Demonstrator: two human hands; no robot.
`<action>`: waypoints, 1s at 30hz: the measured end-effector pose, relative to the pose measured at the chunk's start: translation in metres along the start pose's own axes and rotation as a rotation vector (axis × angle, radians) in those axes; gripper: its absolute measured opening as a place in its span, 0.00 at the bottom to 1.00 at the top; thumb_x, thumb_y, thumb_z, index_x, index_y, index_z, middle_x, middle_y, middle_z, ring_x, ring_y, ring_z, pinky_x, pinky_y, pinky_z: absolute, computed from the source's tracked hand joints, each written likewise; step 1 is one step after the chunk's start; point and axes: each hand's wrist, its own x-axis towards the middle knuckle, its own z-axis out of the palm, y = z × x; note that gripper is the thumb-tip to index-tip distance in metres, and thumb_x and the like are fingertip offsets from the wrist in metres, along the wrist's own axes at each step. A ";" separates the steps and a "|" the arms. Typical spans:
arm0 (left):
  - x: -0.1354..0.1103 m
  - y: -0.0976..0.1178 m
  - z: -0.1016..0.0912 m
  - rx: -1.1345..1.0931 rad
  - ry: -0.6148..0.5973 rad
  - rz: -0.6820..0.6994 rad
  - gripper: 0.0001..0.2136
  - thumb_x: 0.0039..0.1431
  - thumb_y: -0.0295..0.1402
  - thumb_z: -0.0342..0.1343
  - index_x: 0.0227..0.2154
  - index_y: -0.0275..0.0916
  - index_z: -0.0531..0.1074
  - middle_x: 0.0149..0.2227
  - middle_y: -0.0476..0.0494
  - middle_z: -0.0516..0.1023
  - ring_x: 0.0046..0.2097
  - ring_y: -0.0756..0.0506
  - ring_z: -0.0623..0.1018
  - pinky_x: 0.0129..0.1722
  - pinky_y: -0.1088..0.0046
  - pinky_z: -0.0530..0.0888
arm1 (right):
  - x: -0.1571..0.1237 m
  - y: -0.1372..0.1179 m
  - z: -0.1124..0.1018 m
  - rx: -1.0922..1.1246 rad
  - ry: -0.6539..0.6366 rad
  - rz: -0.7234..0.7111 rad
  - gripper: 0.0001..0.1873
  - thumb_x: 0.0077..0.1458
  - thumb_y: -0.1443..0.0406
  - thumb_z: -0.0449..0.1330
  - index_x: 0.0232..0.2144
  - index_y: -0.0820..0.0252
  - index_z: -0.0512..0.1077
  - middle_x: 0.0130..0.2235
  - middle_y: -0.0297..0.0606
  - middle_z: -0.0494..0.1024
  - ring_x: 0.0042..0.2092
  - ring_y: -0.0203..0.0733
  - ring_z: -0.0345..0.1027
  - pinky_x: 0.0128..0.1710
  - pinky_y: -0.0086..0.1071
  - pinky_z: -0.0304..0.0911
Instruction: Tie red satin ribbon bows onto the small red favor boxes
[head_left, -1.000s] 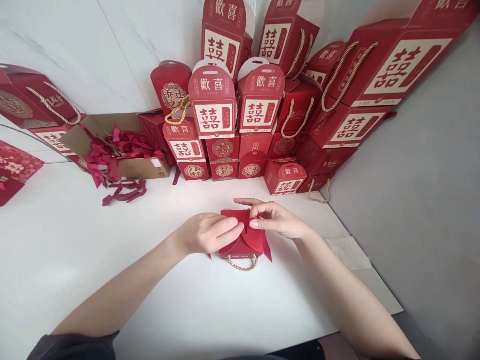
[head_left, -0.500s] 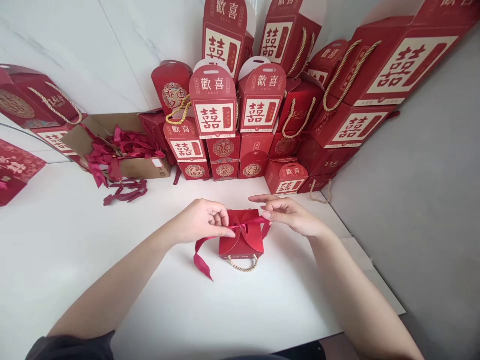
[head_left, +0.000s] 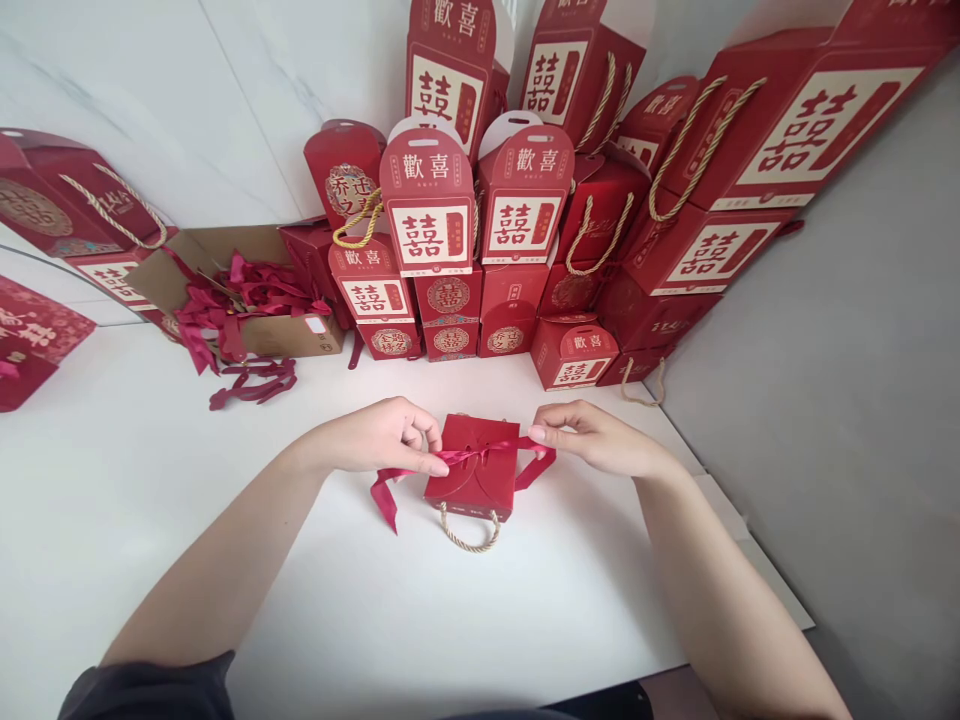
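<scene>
A small red gift box [head_left: 480,490] with a twisted cord handle [head_left: 471,546] stands on the white table, its curved top flaps folded inward. Across its top runs a crimson ribbon [head_left: 495,446], knotted near the middle. My left hand [head_left: 401,436] pinches the ribbon's left part between thumb and fingers, and a loose tail hangs down beside the box. On the other side my right hand [head_left: 585,437] pinches the right part, where a loop of ribbon droops past the box's edge. The ribbon between the hands looks stretched.
Stacked red gift boxes [head_left: 427,235] line the wall behind. An open cardboard box [head_left: 292,336] full of ribbons sits at back left, with several loose ribbon pieces [head_left: 255,380] before it. A small red box [head_left: 574,355] stands behind my right hand. A grey wall [head_left: 847,400] rises at right.
My hands have moved apart, drawing the ribbon outward. The top flaps have come down flatter, and the box has turned slightly and shifted a little left.
</scene>
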 end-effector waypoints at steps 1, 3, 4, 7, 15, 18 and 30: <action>-0.001 0.000 -0.001 0.007 -0.008 0.003 0.16 0.51 0.47 0.61 0.26 0.37 0.71 0.17 0.56 0.61 0.20 0.55 0.55 0.21 0.77 0.53 | 0.001 -0.003 0.004 0.052 -0.025 0.018 0.24 0.61 0.48 0.54 0.24 0.60 0.71 0.27 0.34 0.69 0.31 0.37 0.65 0.36 0.32 0.60; -0.001 0.000 -0.002 0.003 -0.011 0.029 0.16 0.54 0.46 0.60 0.25 0.37 0.73 0.19 0.53 0.65 0.22 0.54 0.59 0.22 0.77 0.56 | 0.003 -0.007 0.013 0.132 -0.040 0.062 0.27 0.62 0.46 0.51 0.24 0.61 0.70 0.22 0.32 0.68 0.26 0.35 0.63 0.31 0.30 0.60; -0.001 0.000 -0.002 -0.007 -0.014 0.048 0.15 0.55 0.45 0.59 0.24 0.36 0.74 0.21 0.52 0.67 0.23 0.54 0.62 0.23 0.77 0.59 | 0.004 -0.009 0.018 0.151 -0.020 0.085 0.27 0.61 0.46 0.51 0.25 0.61 0.70 0.21 0.31 0.67 0.24 0.34 0.61 0.28 0.29 0.59; 0.002 0.000 0.000 -0.064 -0.043 0.098 0.14 0.56 0.42 0.58 0.24 0.36 0.74 0.25 0.49 0.73 0.27 0.52 0.68 0.29 0.77 0.65 | 0.007 -0.011 0.028 0.178 0.049 0.133 0.24 0.56 0.46 0.59 0.26 0.61 0.70 0.21 0.28 0.67 0.18 0.28 0.55 0.20 0.26 0.53; 0.010 -0.017 -0.012 -0.188 -0.167 0.104 0.11 0.57 0.39 0.59 0.26 0.36 0.78 0.25 0.45 0.79 0.28 0.49 0.76 0.31 0.76 0.71 | -0.003 -0.010 0.021 0.239 -0.128 0.147 0.19 0.58 0.53 0.60 0.25 0.59 0.64 0.13 0.23 0.61 0.15 0.26 0.50 0.15 0.22 0.45; 0.016 -0.029 -0.016 -0.217 -0.243 0.066 0.10 0.57 0.39 0.60 0.30 0.37 0.80 0.27 0.43 0.81 0.27 0.49 0.76 0.30 0.75 0.73 | -0.005 -0.006 0.019 0.236 -0.114 0.182 0.19 0.57 0.53 0.61 0.24 0.59 0.64 0.13 0.25 0.65 0.15 0.27 0.54 0.16 0.22 0.50; 0.014 -0.025 -0.015 -0.255 -0.195 0.378 0.03 0.48 0.32 0.68 0.25 0.38 0.82 0.54 0.35 0.75 0.31 0.50 0.79 0.31 0.76 0.76 | 0.003 0.006 0.020 0.354 -0.130 0.196 0.17 0.54 0.54 0.64 0.26 0.61 0.67 0.17 0.30 0.73 0.18 0.31 0.63 0.20 0.25 0.58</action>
